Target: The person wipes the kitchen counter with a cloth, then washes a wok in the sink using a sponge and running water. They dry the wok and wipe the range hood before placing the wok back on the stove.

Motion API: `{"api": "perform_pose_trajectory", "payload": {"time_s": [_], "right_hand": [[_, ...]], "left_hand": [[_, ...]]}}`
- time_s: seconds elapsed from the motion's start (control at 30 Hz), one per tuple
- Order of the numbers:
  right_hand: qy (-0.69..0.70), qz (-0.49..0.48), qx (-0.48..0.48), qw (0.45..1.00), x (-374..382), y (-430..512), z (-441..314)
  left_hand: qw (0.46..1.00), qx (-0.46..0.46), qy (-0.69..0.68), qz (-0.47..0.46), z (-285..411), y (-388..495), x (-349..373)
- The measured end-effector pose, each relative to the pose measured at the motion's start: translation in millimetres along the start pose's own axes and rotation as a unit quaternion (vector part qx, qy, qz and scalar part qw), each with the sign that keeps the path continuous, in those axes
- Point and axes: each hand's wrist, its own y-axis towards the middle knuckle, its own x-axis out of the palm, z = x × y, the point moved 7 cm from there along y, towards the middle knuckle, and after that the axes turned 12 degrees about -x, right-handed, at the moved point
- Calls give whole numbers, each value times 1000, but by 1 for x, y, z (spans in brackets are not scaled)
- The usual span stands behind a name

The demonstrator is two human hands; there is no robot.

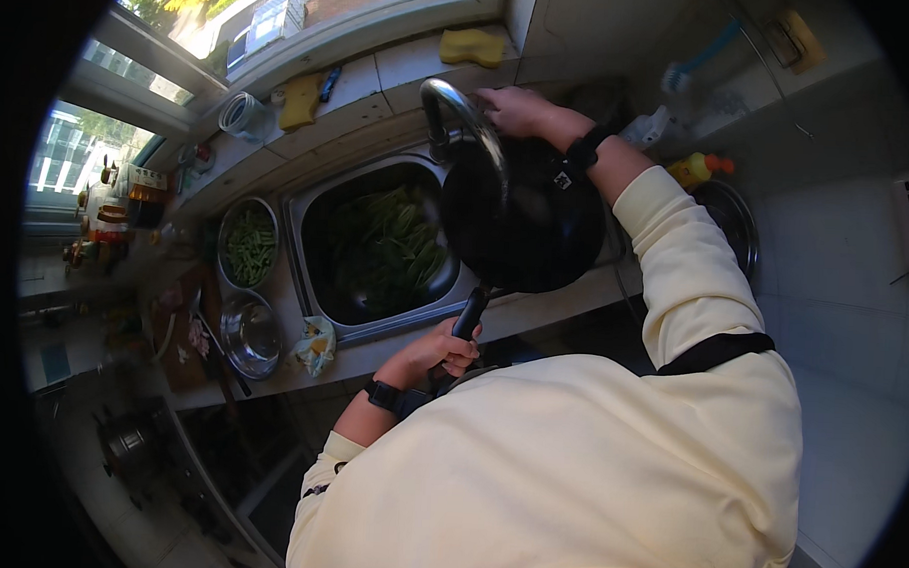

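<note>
My left hand [452, 349] is closed around the black handle of a dark wok [528, 219], which is over the right-hand part of the sink. A curved metal faucet [468, 108] arches above the wok. Beyond the wok's far rim is my right hand [515, 109], near the base of the faucet; its fingertips are partly hidden, and whether they touch anything cannot be told. Leafy greens [396, 237] lie in the left sink basin [333, 321].
Left of the sink stand a bowl of cut green beans [249, 247], an empty metal bowl [250, 333] and a cutting board [178, 357] with a knife. Yellow sponges [472, 48] and a glass jar [242, 116] line the window ledge. A yellow bottle [691, 170] stands at right.
</note>
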Motion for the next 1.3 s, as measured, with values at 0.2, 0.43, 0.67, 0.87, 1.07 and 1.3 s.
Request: {"api": "perform_pose_trajectory", "payload": {"time_s": [0.2, 0.43, 0.67, 0.87, 1.07, 1.3], "right_hand": [[552, 74, 288, 779, 73, -101, -29], [750, 153, 434, 476, 168, -124, -61], [732, 59, 348, 582, 141, -126, -79], [694, 117, 284, 651, 117, -117, -79], [682, 177, 283, 651, 110, -145, -63], [722, 212, 323, 574, 137, -120, -74]], "left_hand": [[1000, -7, -12, 16, 8, 13, 1], [998, -48, -15, 41, 14, 23, -9], [999, -42, -18, 22, 17, 32, -18], [999, -49, -18, 17, 14, 32, -24], [998, -58, 19, 28, 4, 37, -44], [998, -65, 14, -9, 0, 60, -58]]}}
